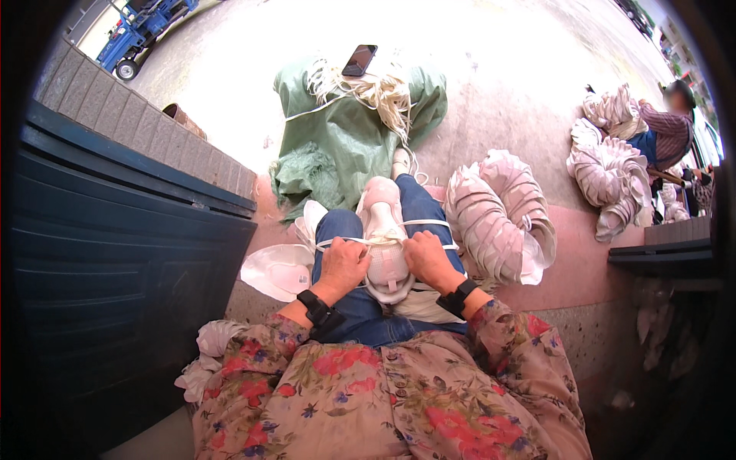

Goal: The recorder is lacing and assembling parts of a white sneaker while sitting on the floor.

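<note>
A pale pink and white shoe upper (381, 207) lies lengthwise on my lap between my thighs, its toe pointing away from me. Across its middle runs a white shoelace (426, 222), with loops and ends trailing over both jeans-clad legs. My left hand (345, 262) is closed on the lace at the upper's left side. On the opposite side, my right hand (428, 257) pinches the lace too, its fingertips partly hidden. Beside my left knee lies another white shoe upper (280, 272).
Ahead, a green sack (337, 130) carries a bunch of cream laces (387, 96) and a phone (359, 60). Coiled stacks of nested shoe uppers (491, 218) stand at my right. A blue door (123, 284) is at my left. Far right, a person (667, 126) sits by more stacks.
</note>
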`<state>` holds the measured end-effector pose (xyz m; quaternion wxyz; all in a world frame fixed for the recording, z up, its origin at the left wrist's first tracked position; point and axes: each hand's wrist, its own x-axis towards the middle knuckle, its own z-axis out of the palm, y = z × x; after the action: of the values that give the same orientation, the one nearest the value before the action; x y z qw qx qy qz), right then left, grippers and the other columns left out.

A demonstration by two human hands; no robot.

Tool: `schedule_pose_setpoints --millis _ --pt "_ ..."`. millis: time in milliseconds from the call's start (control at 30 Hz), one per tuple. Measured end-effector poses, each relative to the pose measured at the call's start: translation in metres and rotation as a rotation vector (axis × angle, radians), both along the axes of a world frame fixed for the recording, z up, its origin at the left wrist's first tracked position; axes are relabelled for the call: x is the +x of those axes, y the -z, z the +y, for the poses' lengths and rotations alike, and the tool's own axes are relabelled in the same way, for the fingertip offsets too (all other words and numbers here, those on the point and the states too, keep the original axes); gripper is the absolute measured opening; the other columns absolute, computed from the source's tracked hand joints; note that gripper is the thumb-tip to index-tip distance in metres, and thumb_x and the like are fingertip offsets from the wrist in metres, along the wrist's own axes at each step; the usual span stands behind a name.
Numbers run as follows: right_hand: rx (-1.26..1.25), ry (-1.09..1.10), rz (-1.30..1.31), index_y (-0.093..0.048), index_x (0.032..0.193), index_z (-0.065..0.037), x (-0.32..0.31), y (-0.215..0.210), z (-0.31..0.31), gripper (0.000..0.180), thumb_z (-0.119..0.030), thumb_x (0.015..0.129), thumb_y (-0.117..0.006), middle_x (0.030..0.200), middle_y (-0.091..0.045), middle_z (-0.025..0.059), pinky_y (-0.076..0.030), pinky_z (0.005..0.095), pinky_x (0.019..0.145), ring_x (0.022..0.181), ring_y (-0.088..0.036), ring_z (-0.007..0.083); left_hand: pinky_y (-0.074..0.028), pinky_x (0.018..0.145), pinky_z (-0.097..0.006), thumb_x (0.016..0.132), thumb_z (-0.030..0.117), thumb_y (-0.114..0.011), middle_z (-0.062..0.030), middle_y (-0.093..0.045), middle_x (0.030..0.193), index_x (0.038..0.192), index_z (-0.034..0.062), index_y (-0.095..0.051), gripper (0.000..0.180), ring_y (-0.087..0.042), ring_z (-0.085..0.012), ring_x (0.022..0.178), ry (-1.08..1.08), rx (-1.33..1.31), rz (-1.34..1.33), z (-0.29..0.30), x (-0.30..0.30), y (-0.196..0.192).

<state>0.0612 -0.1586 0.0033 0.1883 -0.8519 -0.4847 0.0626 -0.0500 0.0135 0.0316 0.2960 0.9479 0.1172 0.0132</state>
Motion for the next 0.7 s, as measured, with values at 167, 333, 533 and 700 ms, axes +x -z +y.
schedule_pose_setpoints --millis 167,333,533,700 --pt "0.139 -0.007 -0.010 -0.054 0.068 -0.009 -0.004 0.016 -0.001 0.005 -0.012 0.066 -0.052 0.067 -0.053 0.0106 -0.039 0.0390 0.059 0.066 -0.051 0.0262 -0.045 0.064 -0.041 0.068 0.022 -0.063 -0.0115 -0.059 0.069 0.066 0.0039 -0.059 0.019 -0.053 -0.0300 0.075 0.034 0.189 -0.166 -0.005 0.039 -0.011" --pt "0.260 0.023 0.062 -0.051 0.077 -0.005 -0.018 0.005 0.003 0.008 -0.008 0.070 -0.053 0.065 -0.051 0.0110 -0.039 0.0385 0.059 0.065 -0.050 0.0284 -0.045 0.060 -0.041 0.068 0.017 -0.060 -0.0135 -0.056 0.065 0.063 0.0039 -0.057 0.015 -0.054 -0.0306 0.072 0.176 0.270 -0.032 -0.006 0.053 0.004" --pt "-0.094 -0.219 -0.247 -0.055 0.071 -0.009 -0.013 -0.009 0.010 0.010 -0.016 0.067 -0.050 0.071 -0.051 0.0041 -0.036 0.0321 0.065 0.076 -0.048 0.0199 -0.044 0.056 -0.038 0.065 0.010 -0.062 -0.0142 -0.055 0.064 0.065 0.0011 -0.054 0.012 -0.055 -0.0288 0.066 0.068 -0.006 -0.119 -0.001 0.054 0.013" --pt "-0.054 -0.292 -0.364 -0.061 0.064 -0.011 -0.008 -0.029 0.014 0.015 -0.018 0.069 -0.049 0.076 -0.051 0.0058 -0.033 0.0332 0.068 0.083 -0.044 0.0199 -0.041 0.053 -0.023 0.066 0.008 -0.068 -0.0009 -0.057 0.065 0.074 -0.0004 -0.057 0.016 -0.050 -0.0079 0.056 -0.072 -0.645 0.040 0.013 0.058 0.005"
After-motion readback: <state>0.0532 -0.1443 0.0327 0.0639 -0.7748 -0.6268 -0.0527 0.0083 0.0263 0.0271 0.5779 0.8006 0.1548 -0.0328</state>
